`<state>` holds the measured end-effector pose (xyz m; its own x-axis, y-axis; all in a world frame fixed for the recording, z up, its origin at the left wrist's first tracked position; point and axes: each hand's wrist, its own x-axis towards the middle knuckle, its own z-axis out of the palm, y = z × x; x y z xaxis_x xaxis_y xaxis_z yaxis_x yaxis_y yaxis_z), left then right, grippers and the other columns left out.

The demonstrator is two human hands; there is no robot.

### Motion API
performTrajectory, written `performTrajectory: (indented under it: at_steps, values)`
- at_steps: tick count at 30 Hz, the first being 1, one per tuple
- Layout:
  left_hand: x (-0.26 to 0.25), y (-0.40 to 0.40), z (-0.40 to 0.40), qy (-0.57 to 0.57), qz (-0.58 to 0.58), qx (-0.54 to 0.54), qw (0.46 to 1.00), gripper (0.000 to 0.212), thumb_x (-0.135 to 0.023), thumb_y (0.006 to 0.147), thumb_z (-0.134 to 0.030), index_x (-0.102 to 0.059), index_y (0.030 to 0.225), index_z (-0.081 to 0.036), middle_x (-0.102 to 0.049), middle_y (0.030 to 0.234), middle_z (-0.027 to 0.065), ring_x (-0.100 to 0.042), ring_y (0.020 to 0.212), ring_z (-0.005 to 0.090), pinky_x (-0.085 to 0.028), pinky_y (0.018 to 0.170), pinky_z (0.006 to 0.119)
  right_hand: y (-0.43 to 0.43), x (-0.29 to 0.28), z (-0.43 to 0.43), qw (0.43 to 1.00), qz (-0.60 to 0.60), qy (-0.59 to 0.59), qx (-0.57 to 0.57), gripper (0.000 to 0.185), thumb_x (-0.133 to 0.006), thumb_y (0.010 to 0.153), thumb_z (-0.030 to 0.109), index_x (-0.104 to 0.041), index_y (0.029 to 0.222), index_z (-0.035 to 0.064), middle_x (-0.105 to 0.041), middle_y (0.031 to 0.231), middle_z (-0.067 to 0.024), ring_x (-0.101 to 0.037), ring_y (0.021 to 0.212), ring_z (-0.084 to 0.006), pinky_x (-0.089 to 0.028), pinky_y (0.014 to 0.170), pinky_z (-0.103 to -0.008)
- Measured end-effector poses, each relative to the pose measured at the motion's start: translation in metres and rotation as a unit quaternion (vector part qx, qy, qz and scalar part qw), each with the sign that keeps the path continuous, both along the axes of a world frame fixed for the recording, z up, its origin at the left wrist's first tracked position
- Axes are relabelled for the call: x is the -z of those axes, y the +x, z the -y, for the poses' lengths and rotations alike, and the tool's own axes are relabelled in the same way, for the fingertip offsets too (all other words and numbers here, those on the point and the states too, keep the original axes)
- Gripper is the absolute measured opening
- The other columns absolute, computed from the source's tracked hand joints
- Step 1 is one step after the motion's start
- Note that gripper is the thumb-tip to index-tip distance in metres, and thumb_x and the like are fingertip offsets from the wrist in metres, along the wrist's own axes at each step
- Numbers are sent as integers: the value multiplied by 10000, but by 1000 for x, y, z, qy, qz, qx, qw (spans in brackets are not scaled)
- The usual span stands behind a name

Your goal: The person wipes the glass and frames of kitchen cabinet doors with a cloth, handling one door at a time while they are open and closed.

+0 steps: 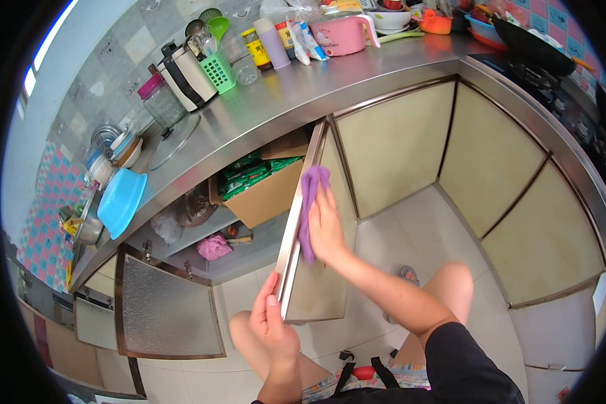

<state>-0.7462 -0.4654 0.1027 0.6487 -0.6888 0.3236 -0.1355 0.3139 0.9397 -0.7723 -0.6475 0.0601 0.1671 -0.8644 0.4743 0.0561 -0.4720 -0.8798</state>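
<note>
An open cabinet door (317, 288) with a metal frame and a pale panel stands out from the counter in front of me. My left hand (275, 323) grips the near corner of its frame, with fingers on one side and thumb on the other. Higher up the same door, my right hand (325, 227) presses a folded purple cloth (308, 202) flat against the framed edge. Part of the cloth is hidden under my fingers. Behind the door, inside the cabinet, sits a cardboard box (262, 202) with green packets (247, 181).
A second open door (166, 303), with textured glass, hangs to the left. Cabinet shelves hold bags (197, 207) and a pink bundle (214, 247). Above runs a steel counter (283, 98) bearing a blue basin (122, 202), a glass lid (175, 141) and a pink pot (338, 35). A wok (530, 45) is at right.
</note>
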Motion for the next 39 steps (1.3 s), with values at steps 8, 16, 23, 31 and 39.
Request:
performTrajectory:
  at_steps: [8,16,23,31,39]
  values:
    - [12,22,-7,18,89,-110,990,378,-423,952,-157,-548,1150,138,-608,1118,207,-595,1012,228,-457,904,326,11,-15,174,987,-133,39,86,343,-416,906,172,-515,1179,-10,-506,1128,-311,-470,1066,-461,-391,951,-481]
    - [9,3,1,-3,110,-104,988,377,-407,916,-124,-564,1120,150,-603,1060,208,-597,1019,238,-449,917,321,-32,-29,194,966,-253,-36,-50,206,-484,831,119,-594,977,24,-548,1009,-287,-529,976,-429,-432,899,-465]
    - [8,-11,7,-24,54,-81,995,388,-393,919,-117,-535,1168,145,-597,1133,227,-594,1033,251,-450,923,329,-73,-42,63,924,-345,-117,-114,225,-474,839,118,-607,1013,67,-472,990,-214,-555,889,-378,-458,819,-456]
    - [6,18,3,-48,-44,-41,997,376,-398,906,-91,-544,1170,134,-607,1116,209,-597,999,220,-464,892,307,-71,-29,-130,915,-293,-227,-160,493,-567,757,73,-535,1249,64,-457,955,-157,-526,871,-311,-502,705,-374]
    - [6,32,5,-29,9,-92,995,395,-405,883,-110,-558,1146,142,-610,1101,207,-591,1002,235,-438,921,325,-29,-19,-44,933,-307,-183,51,411,-490,853,84,-520,1260,37,-460,945,-181,-520,860,-325,-496,656,-391]
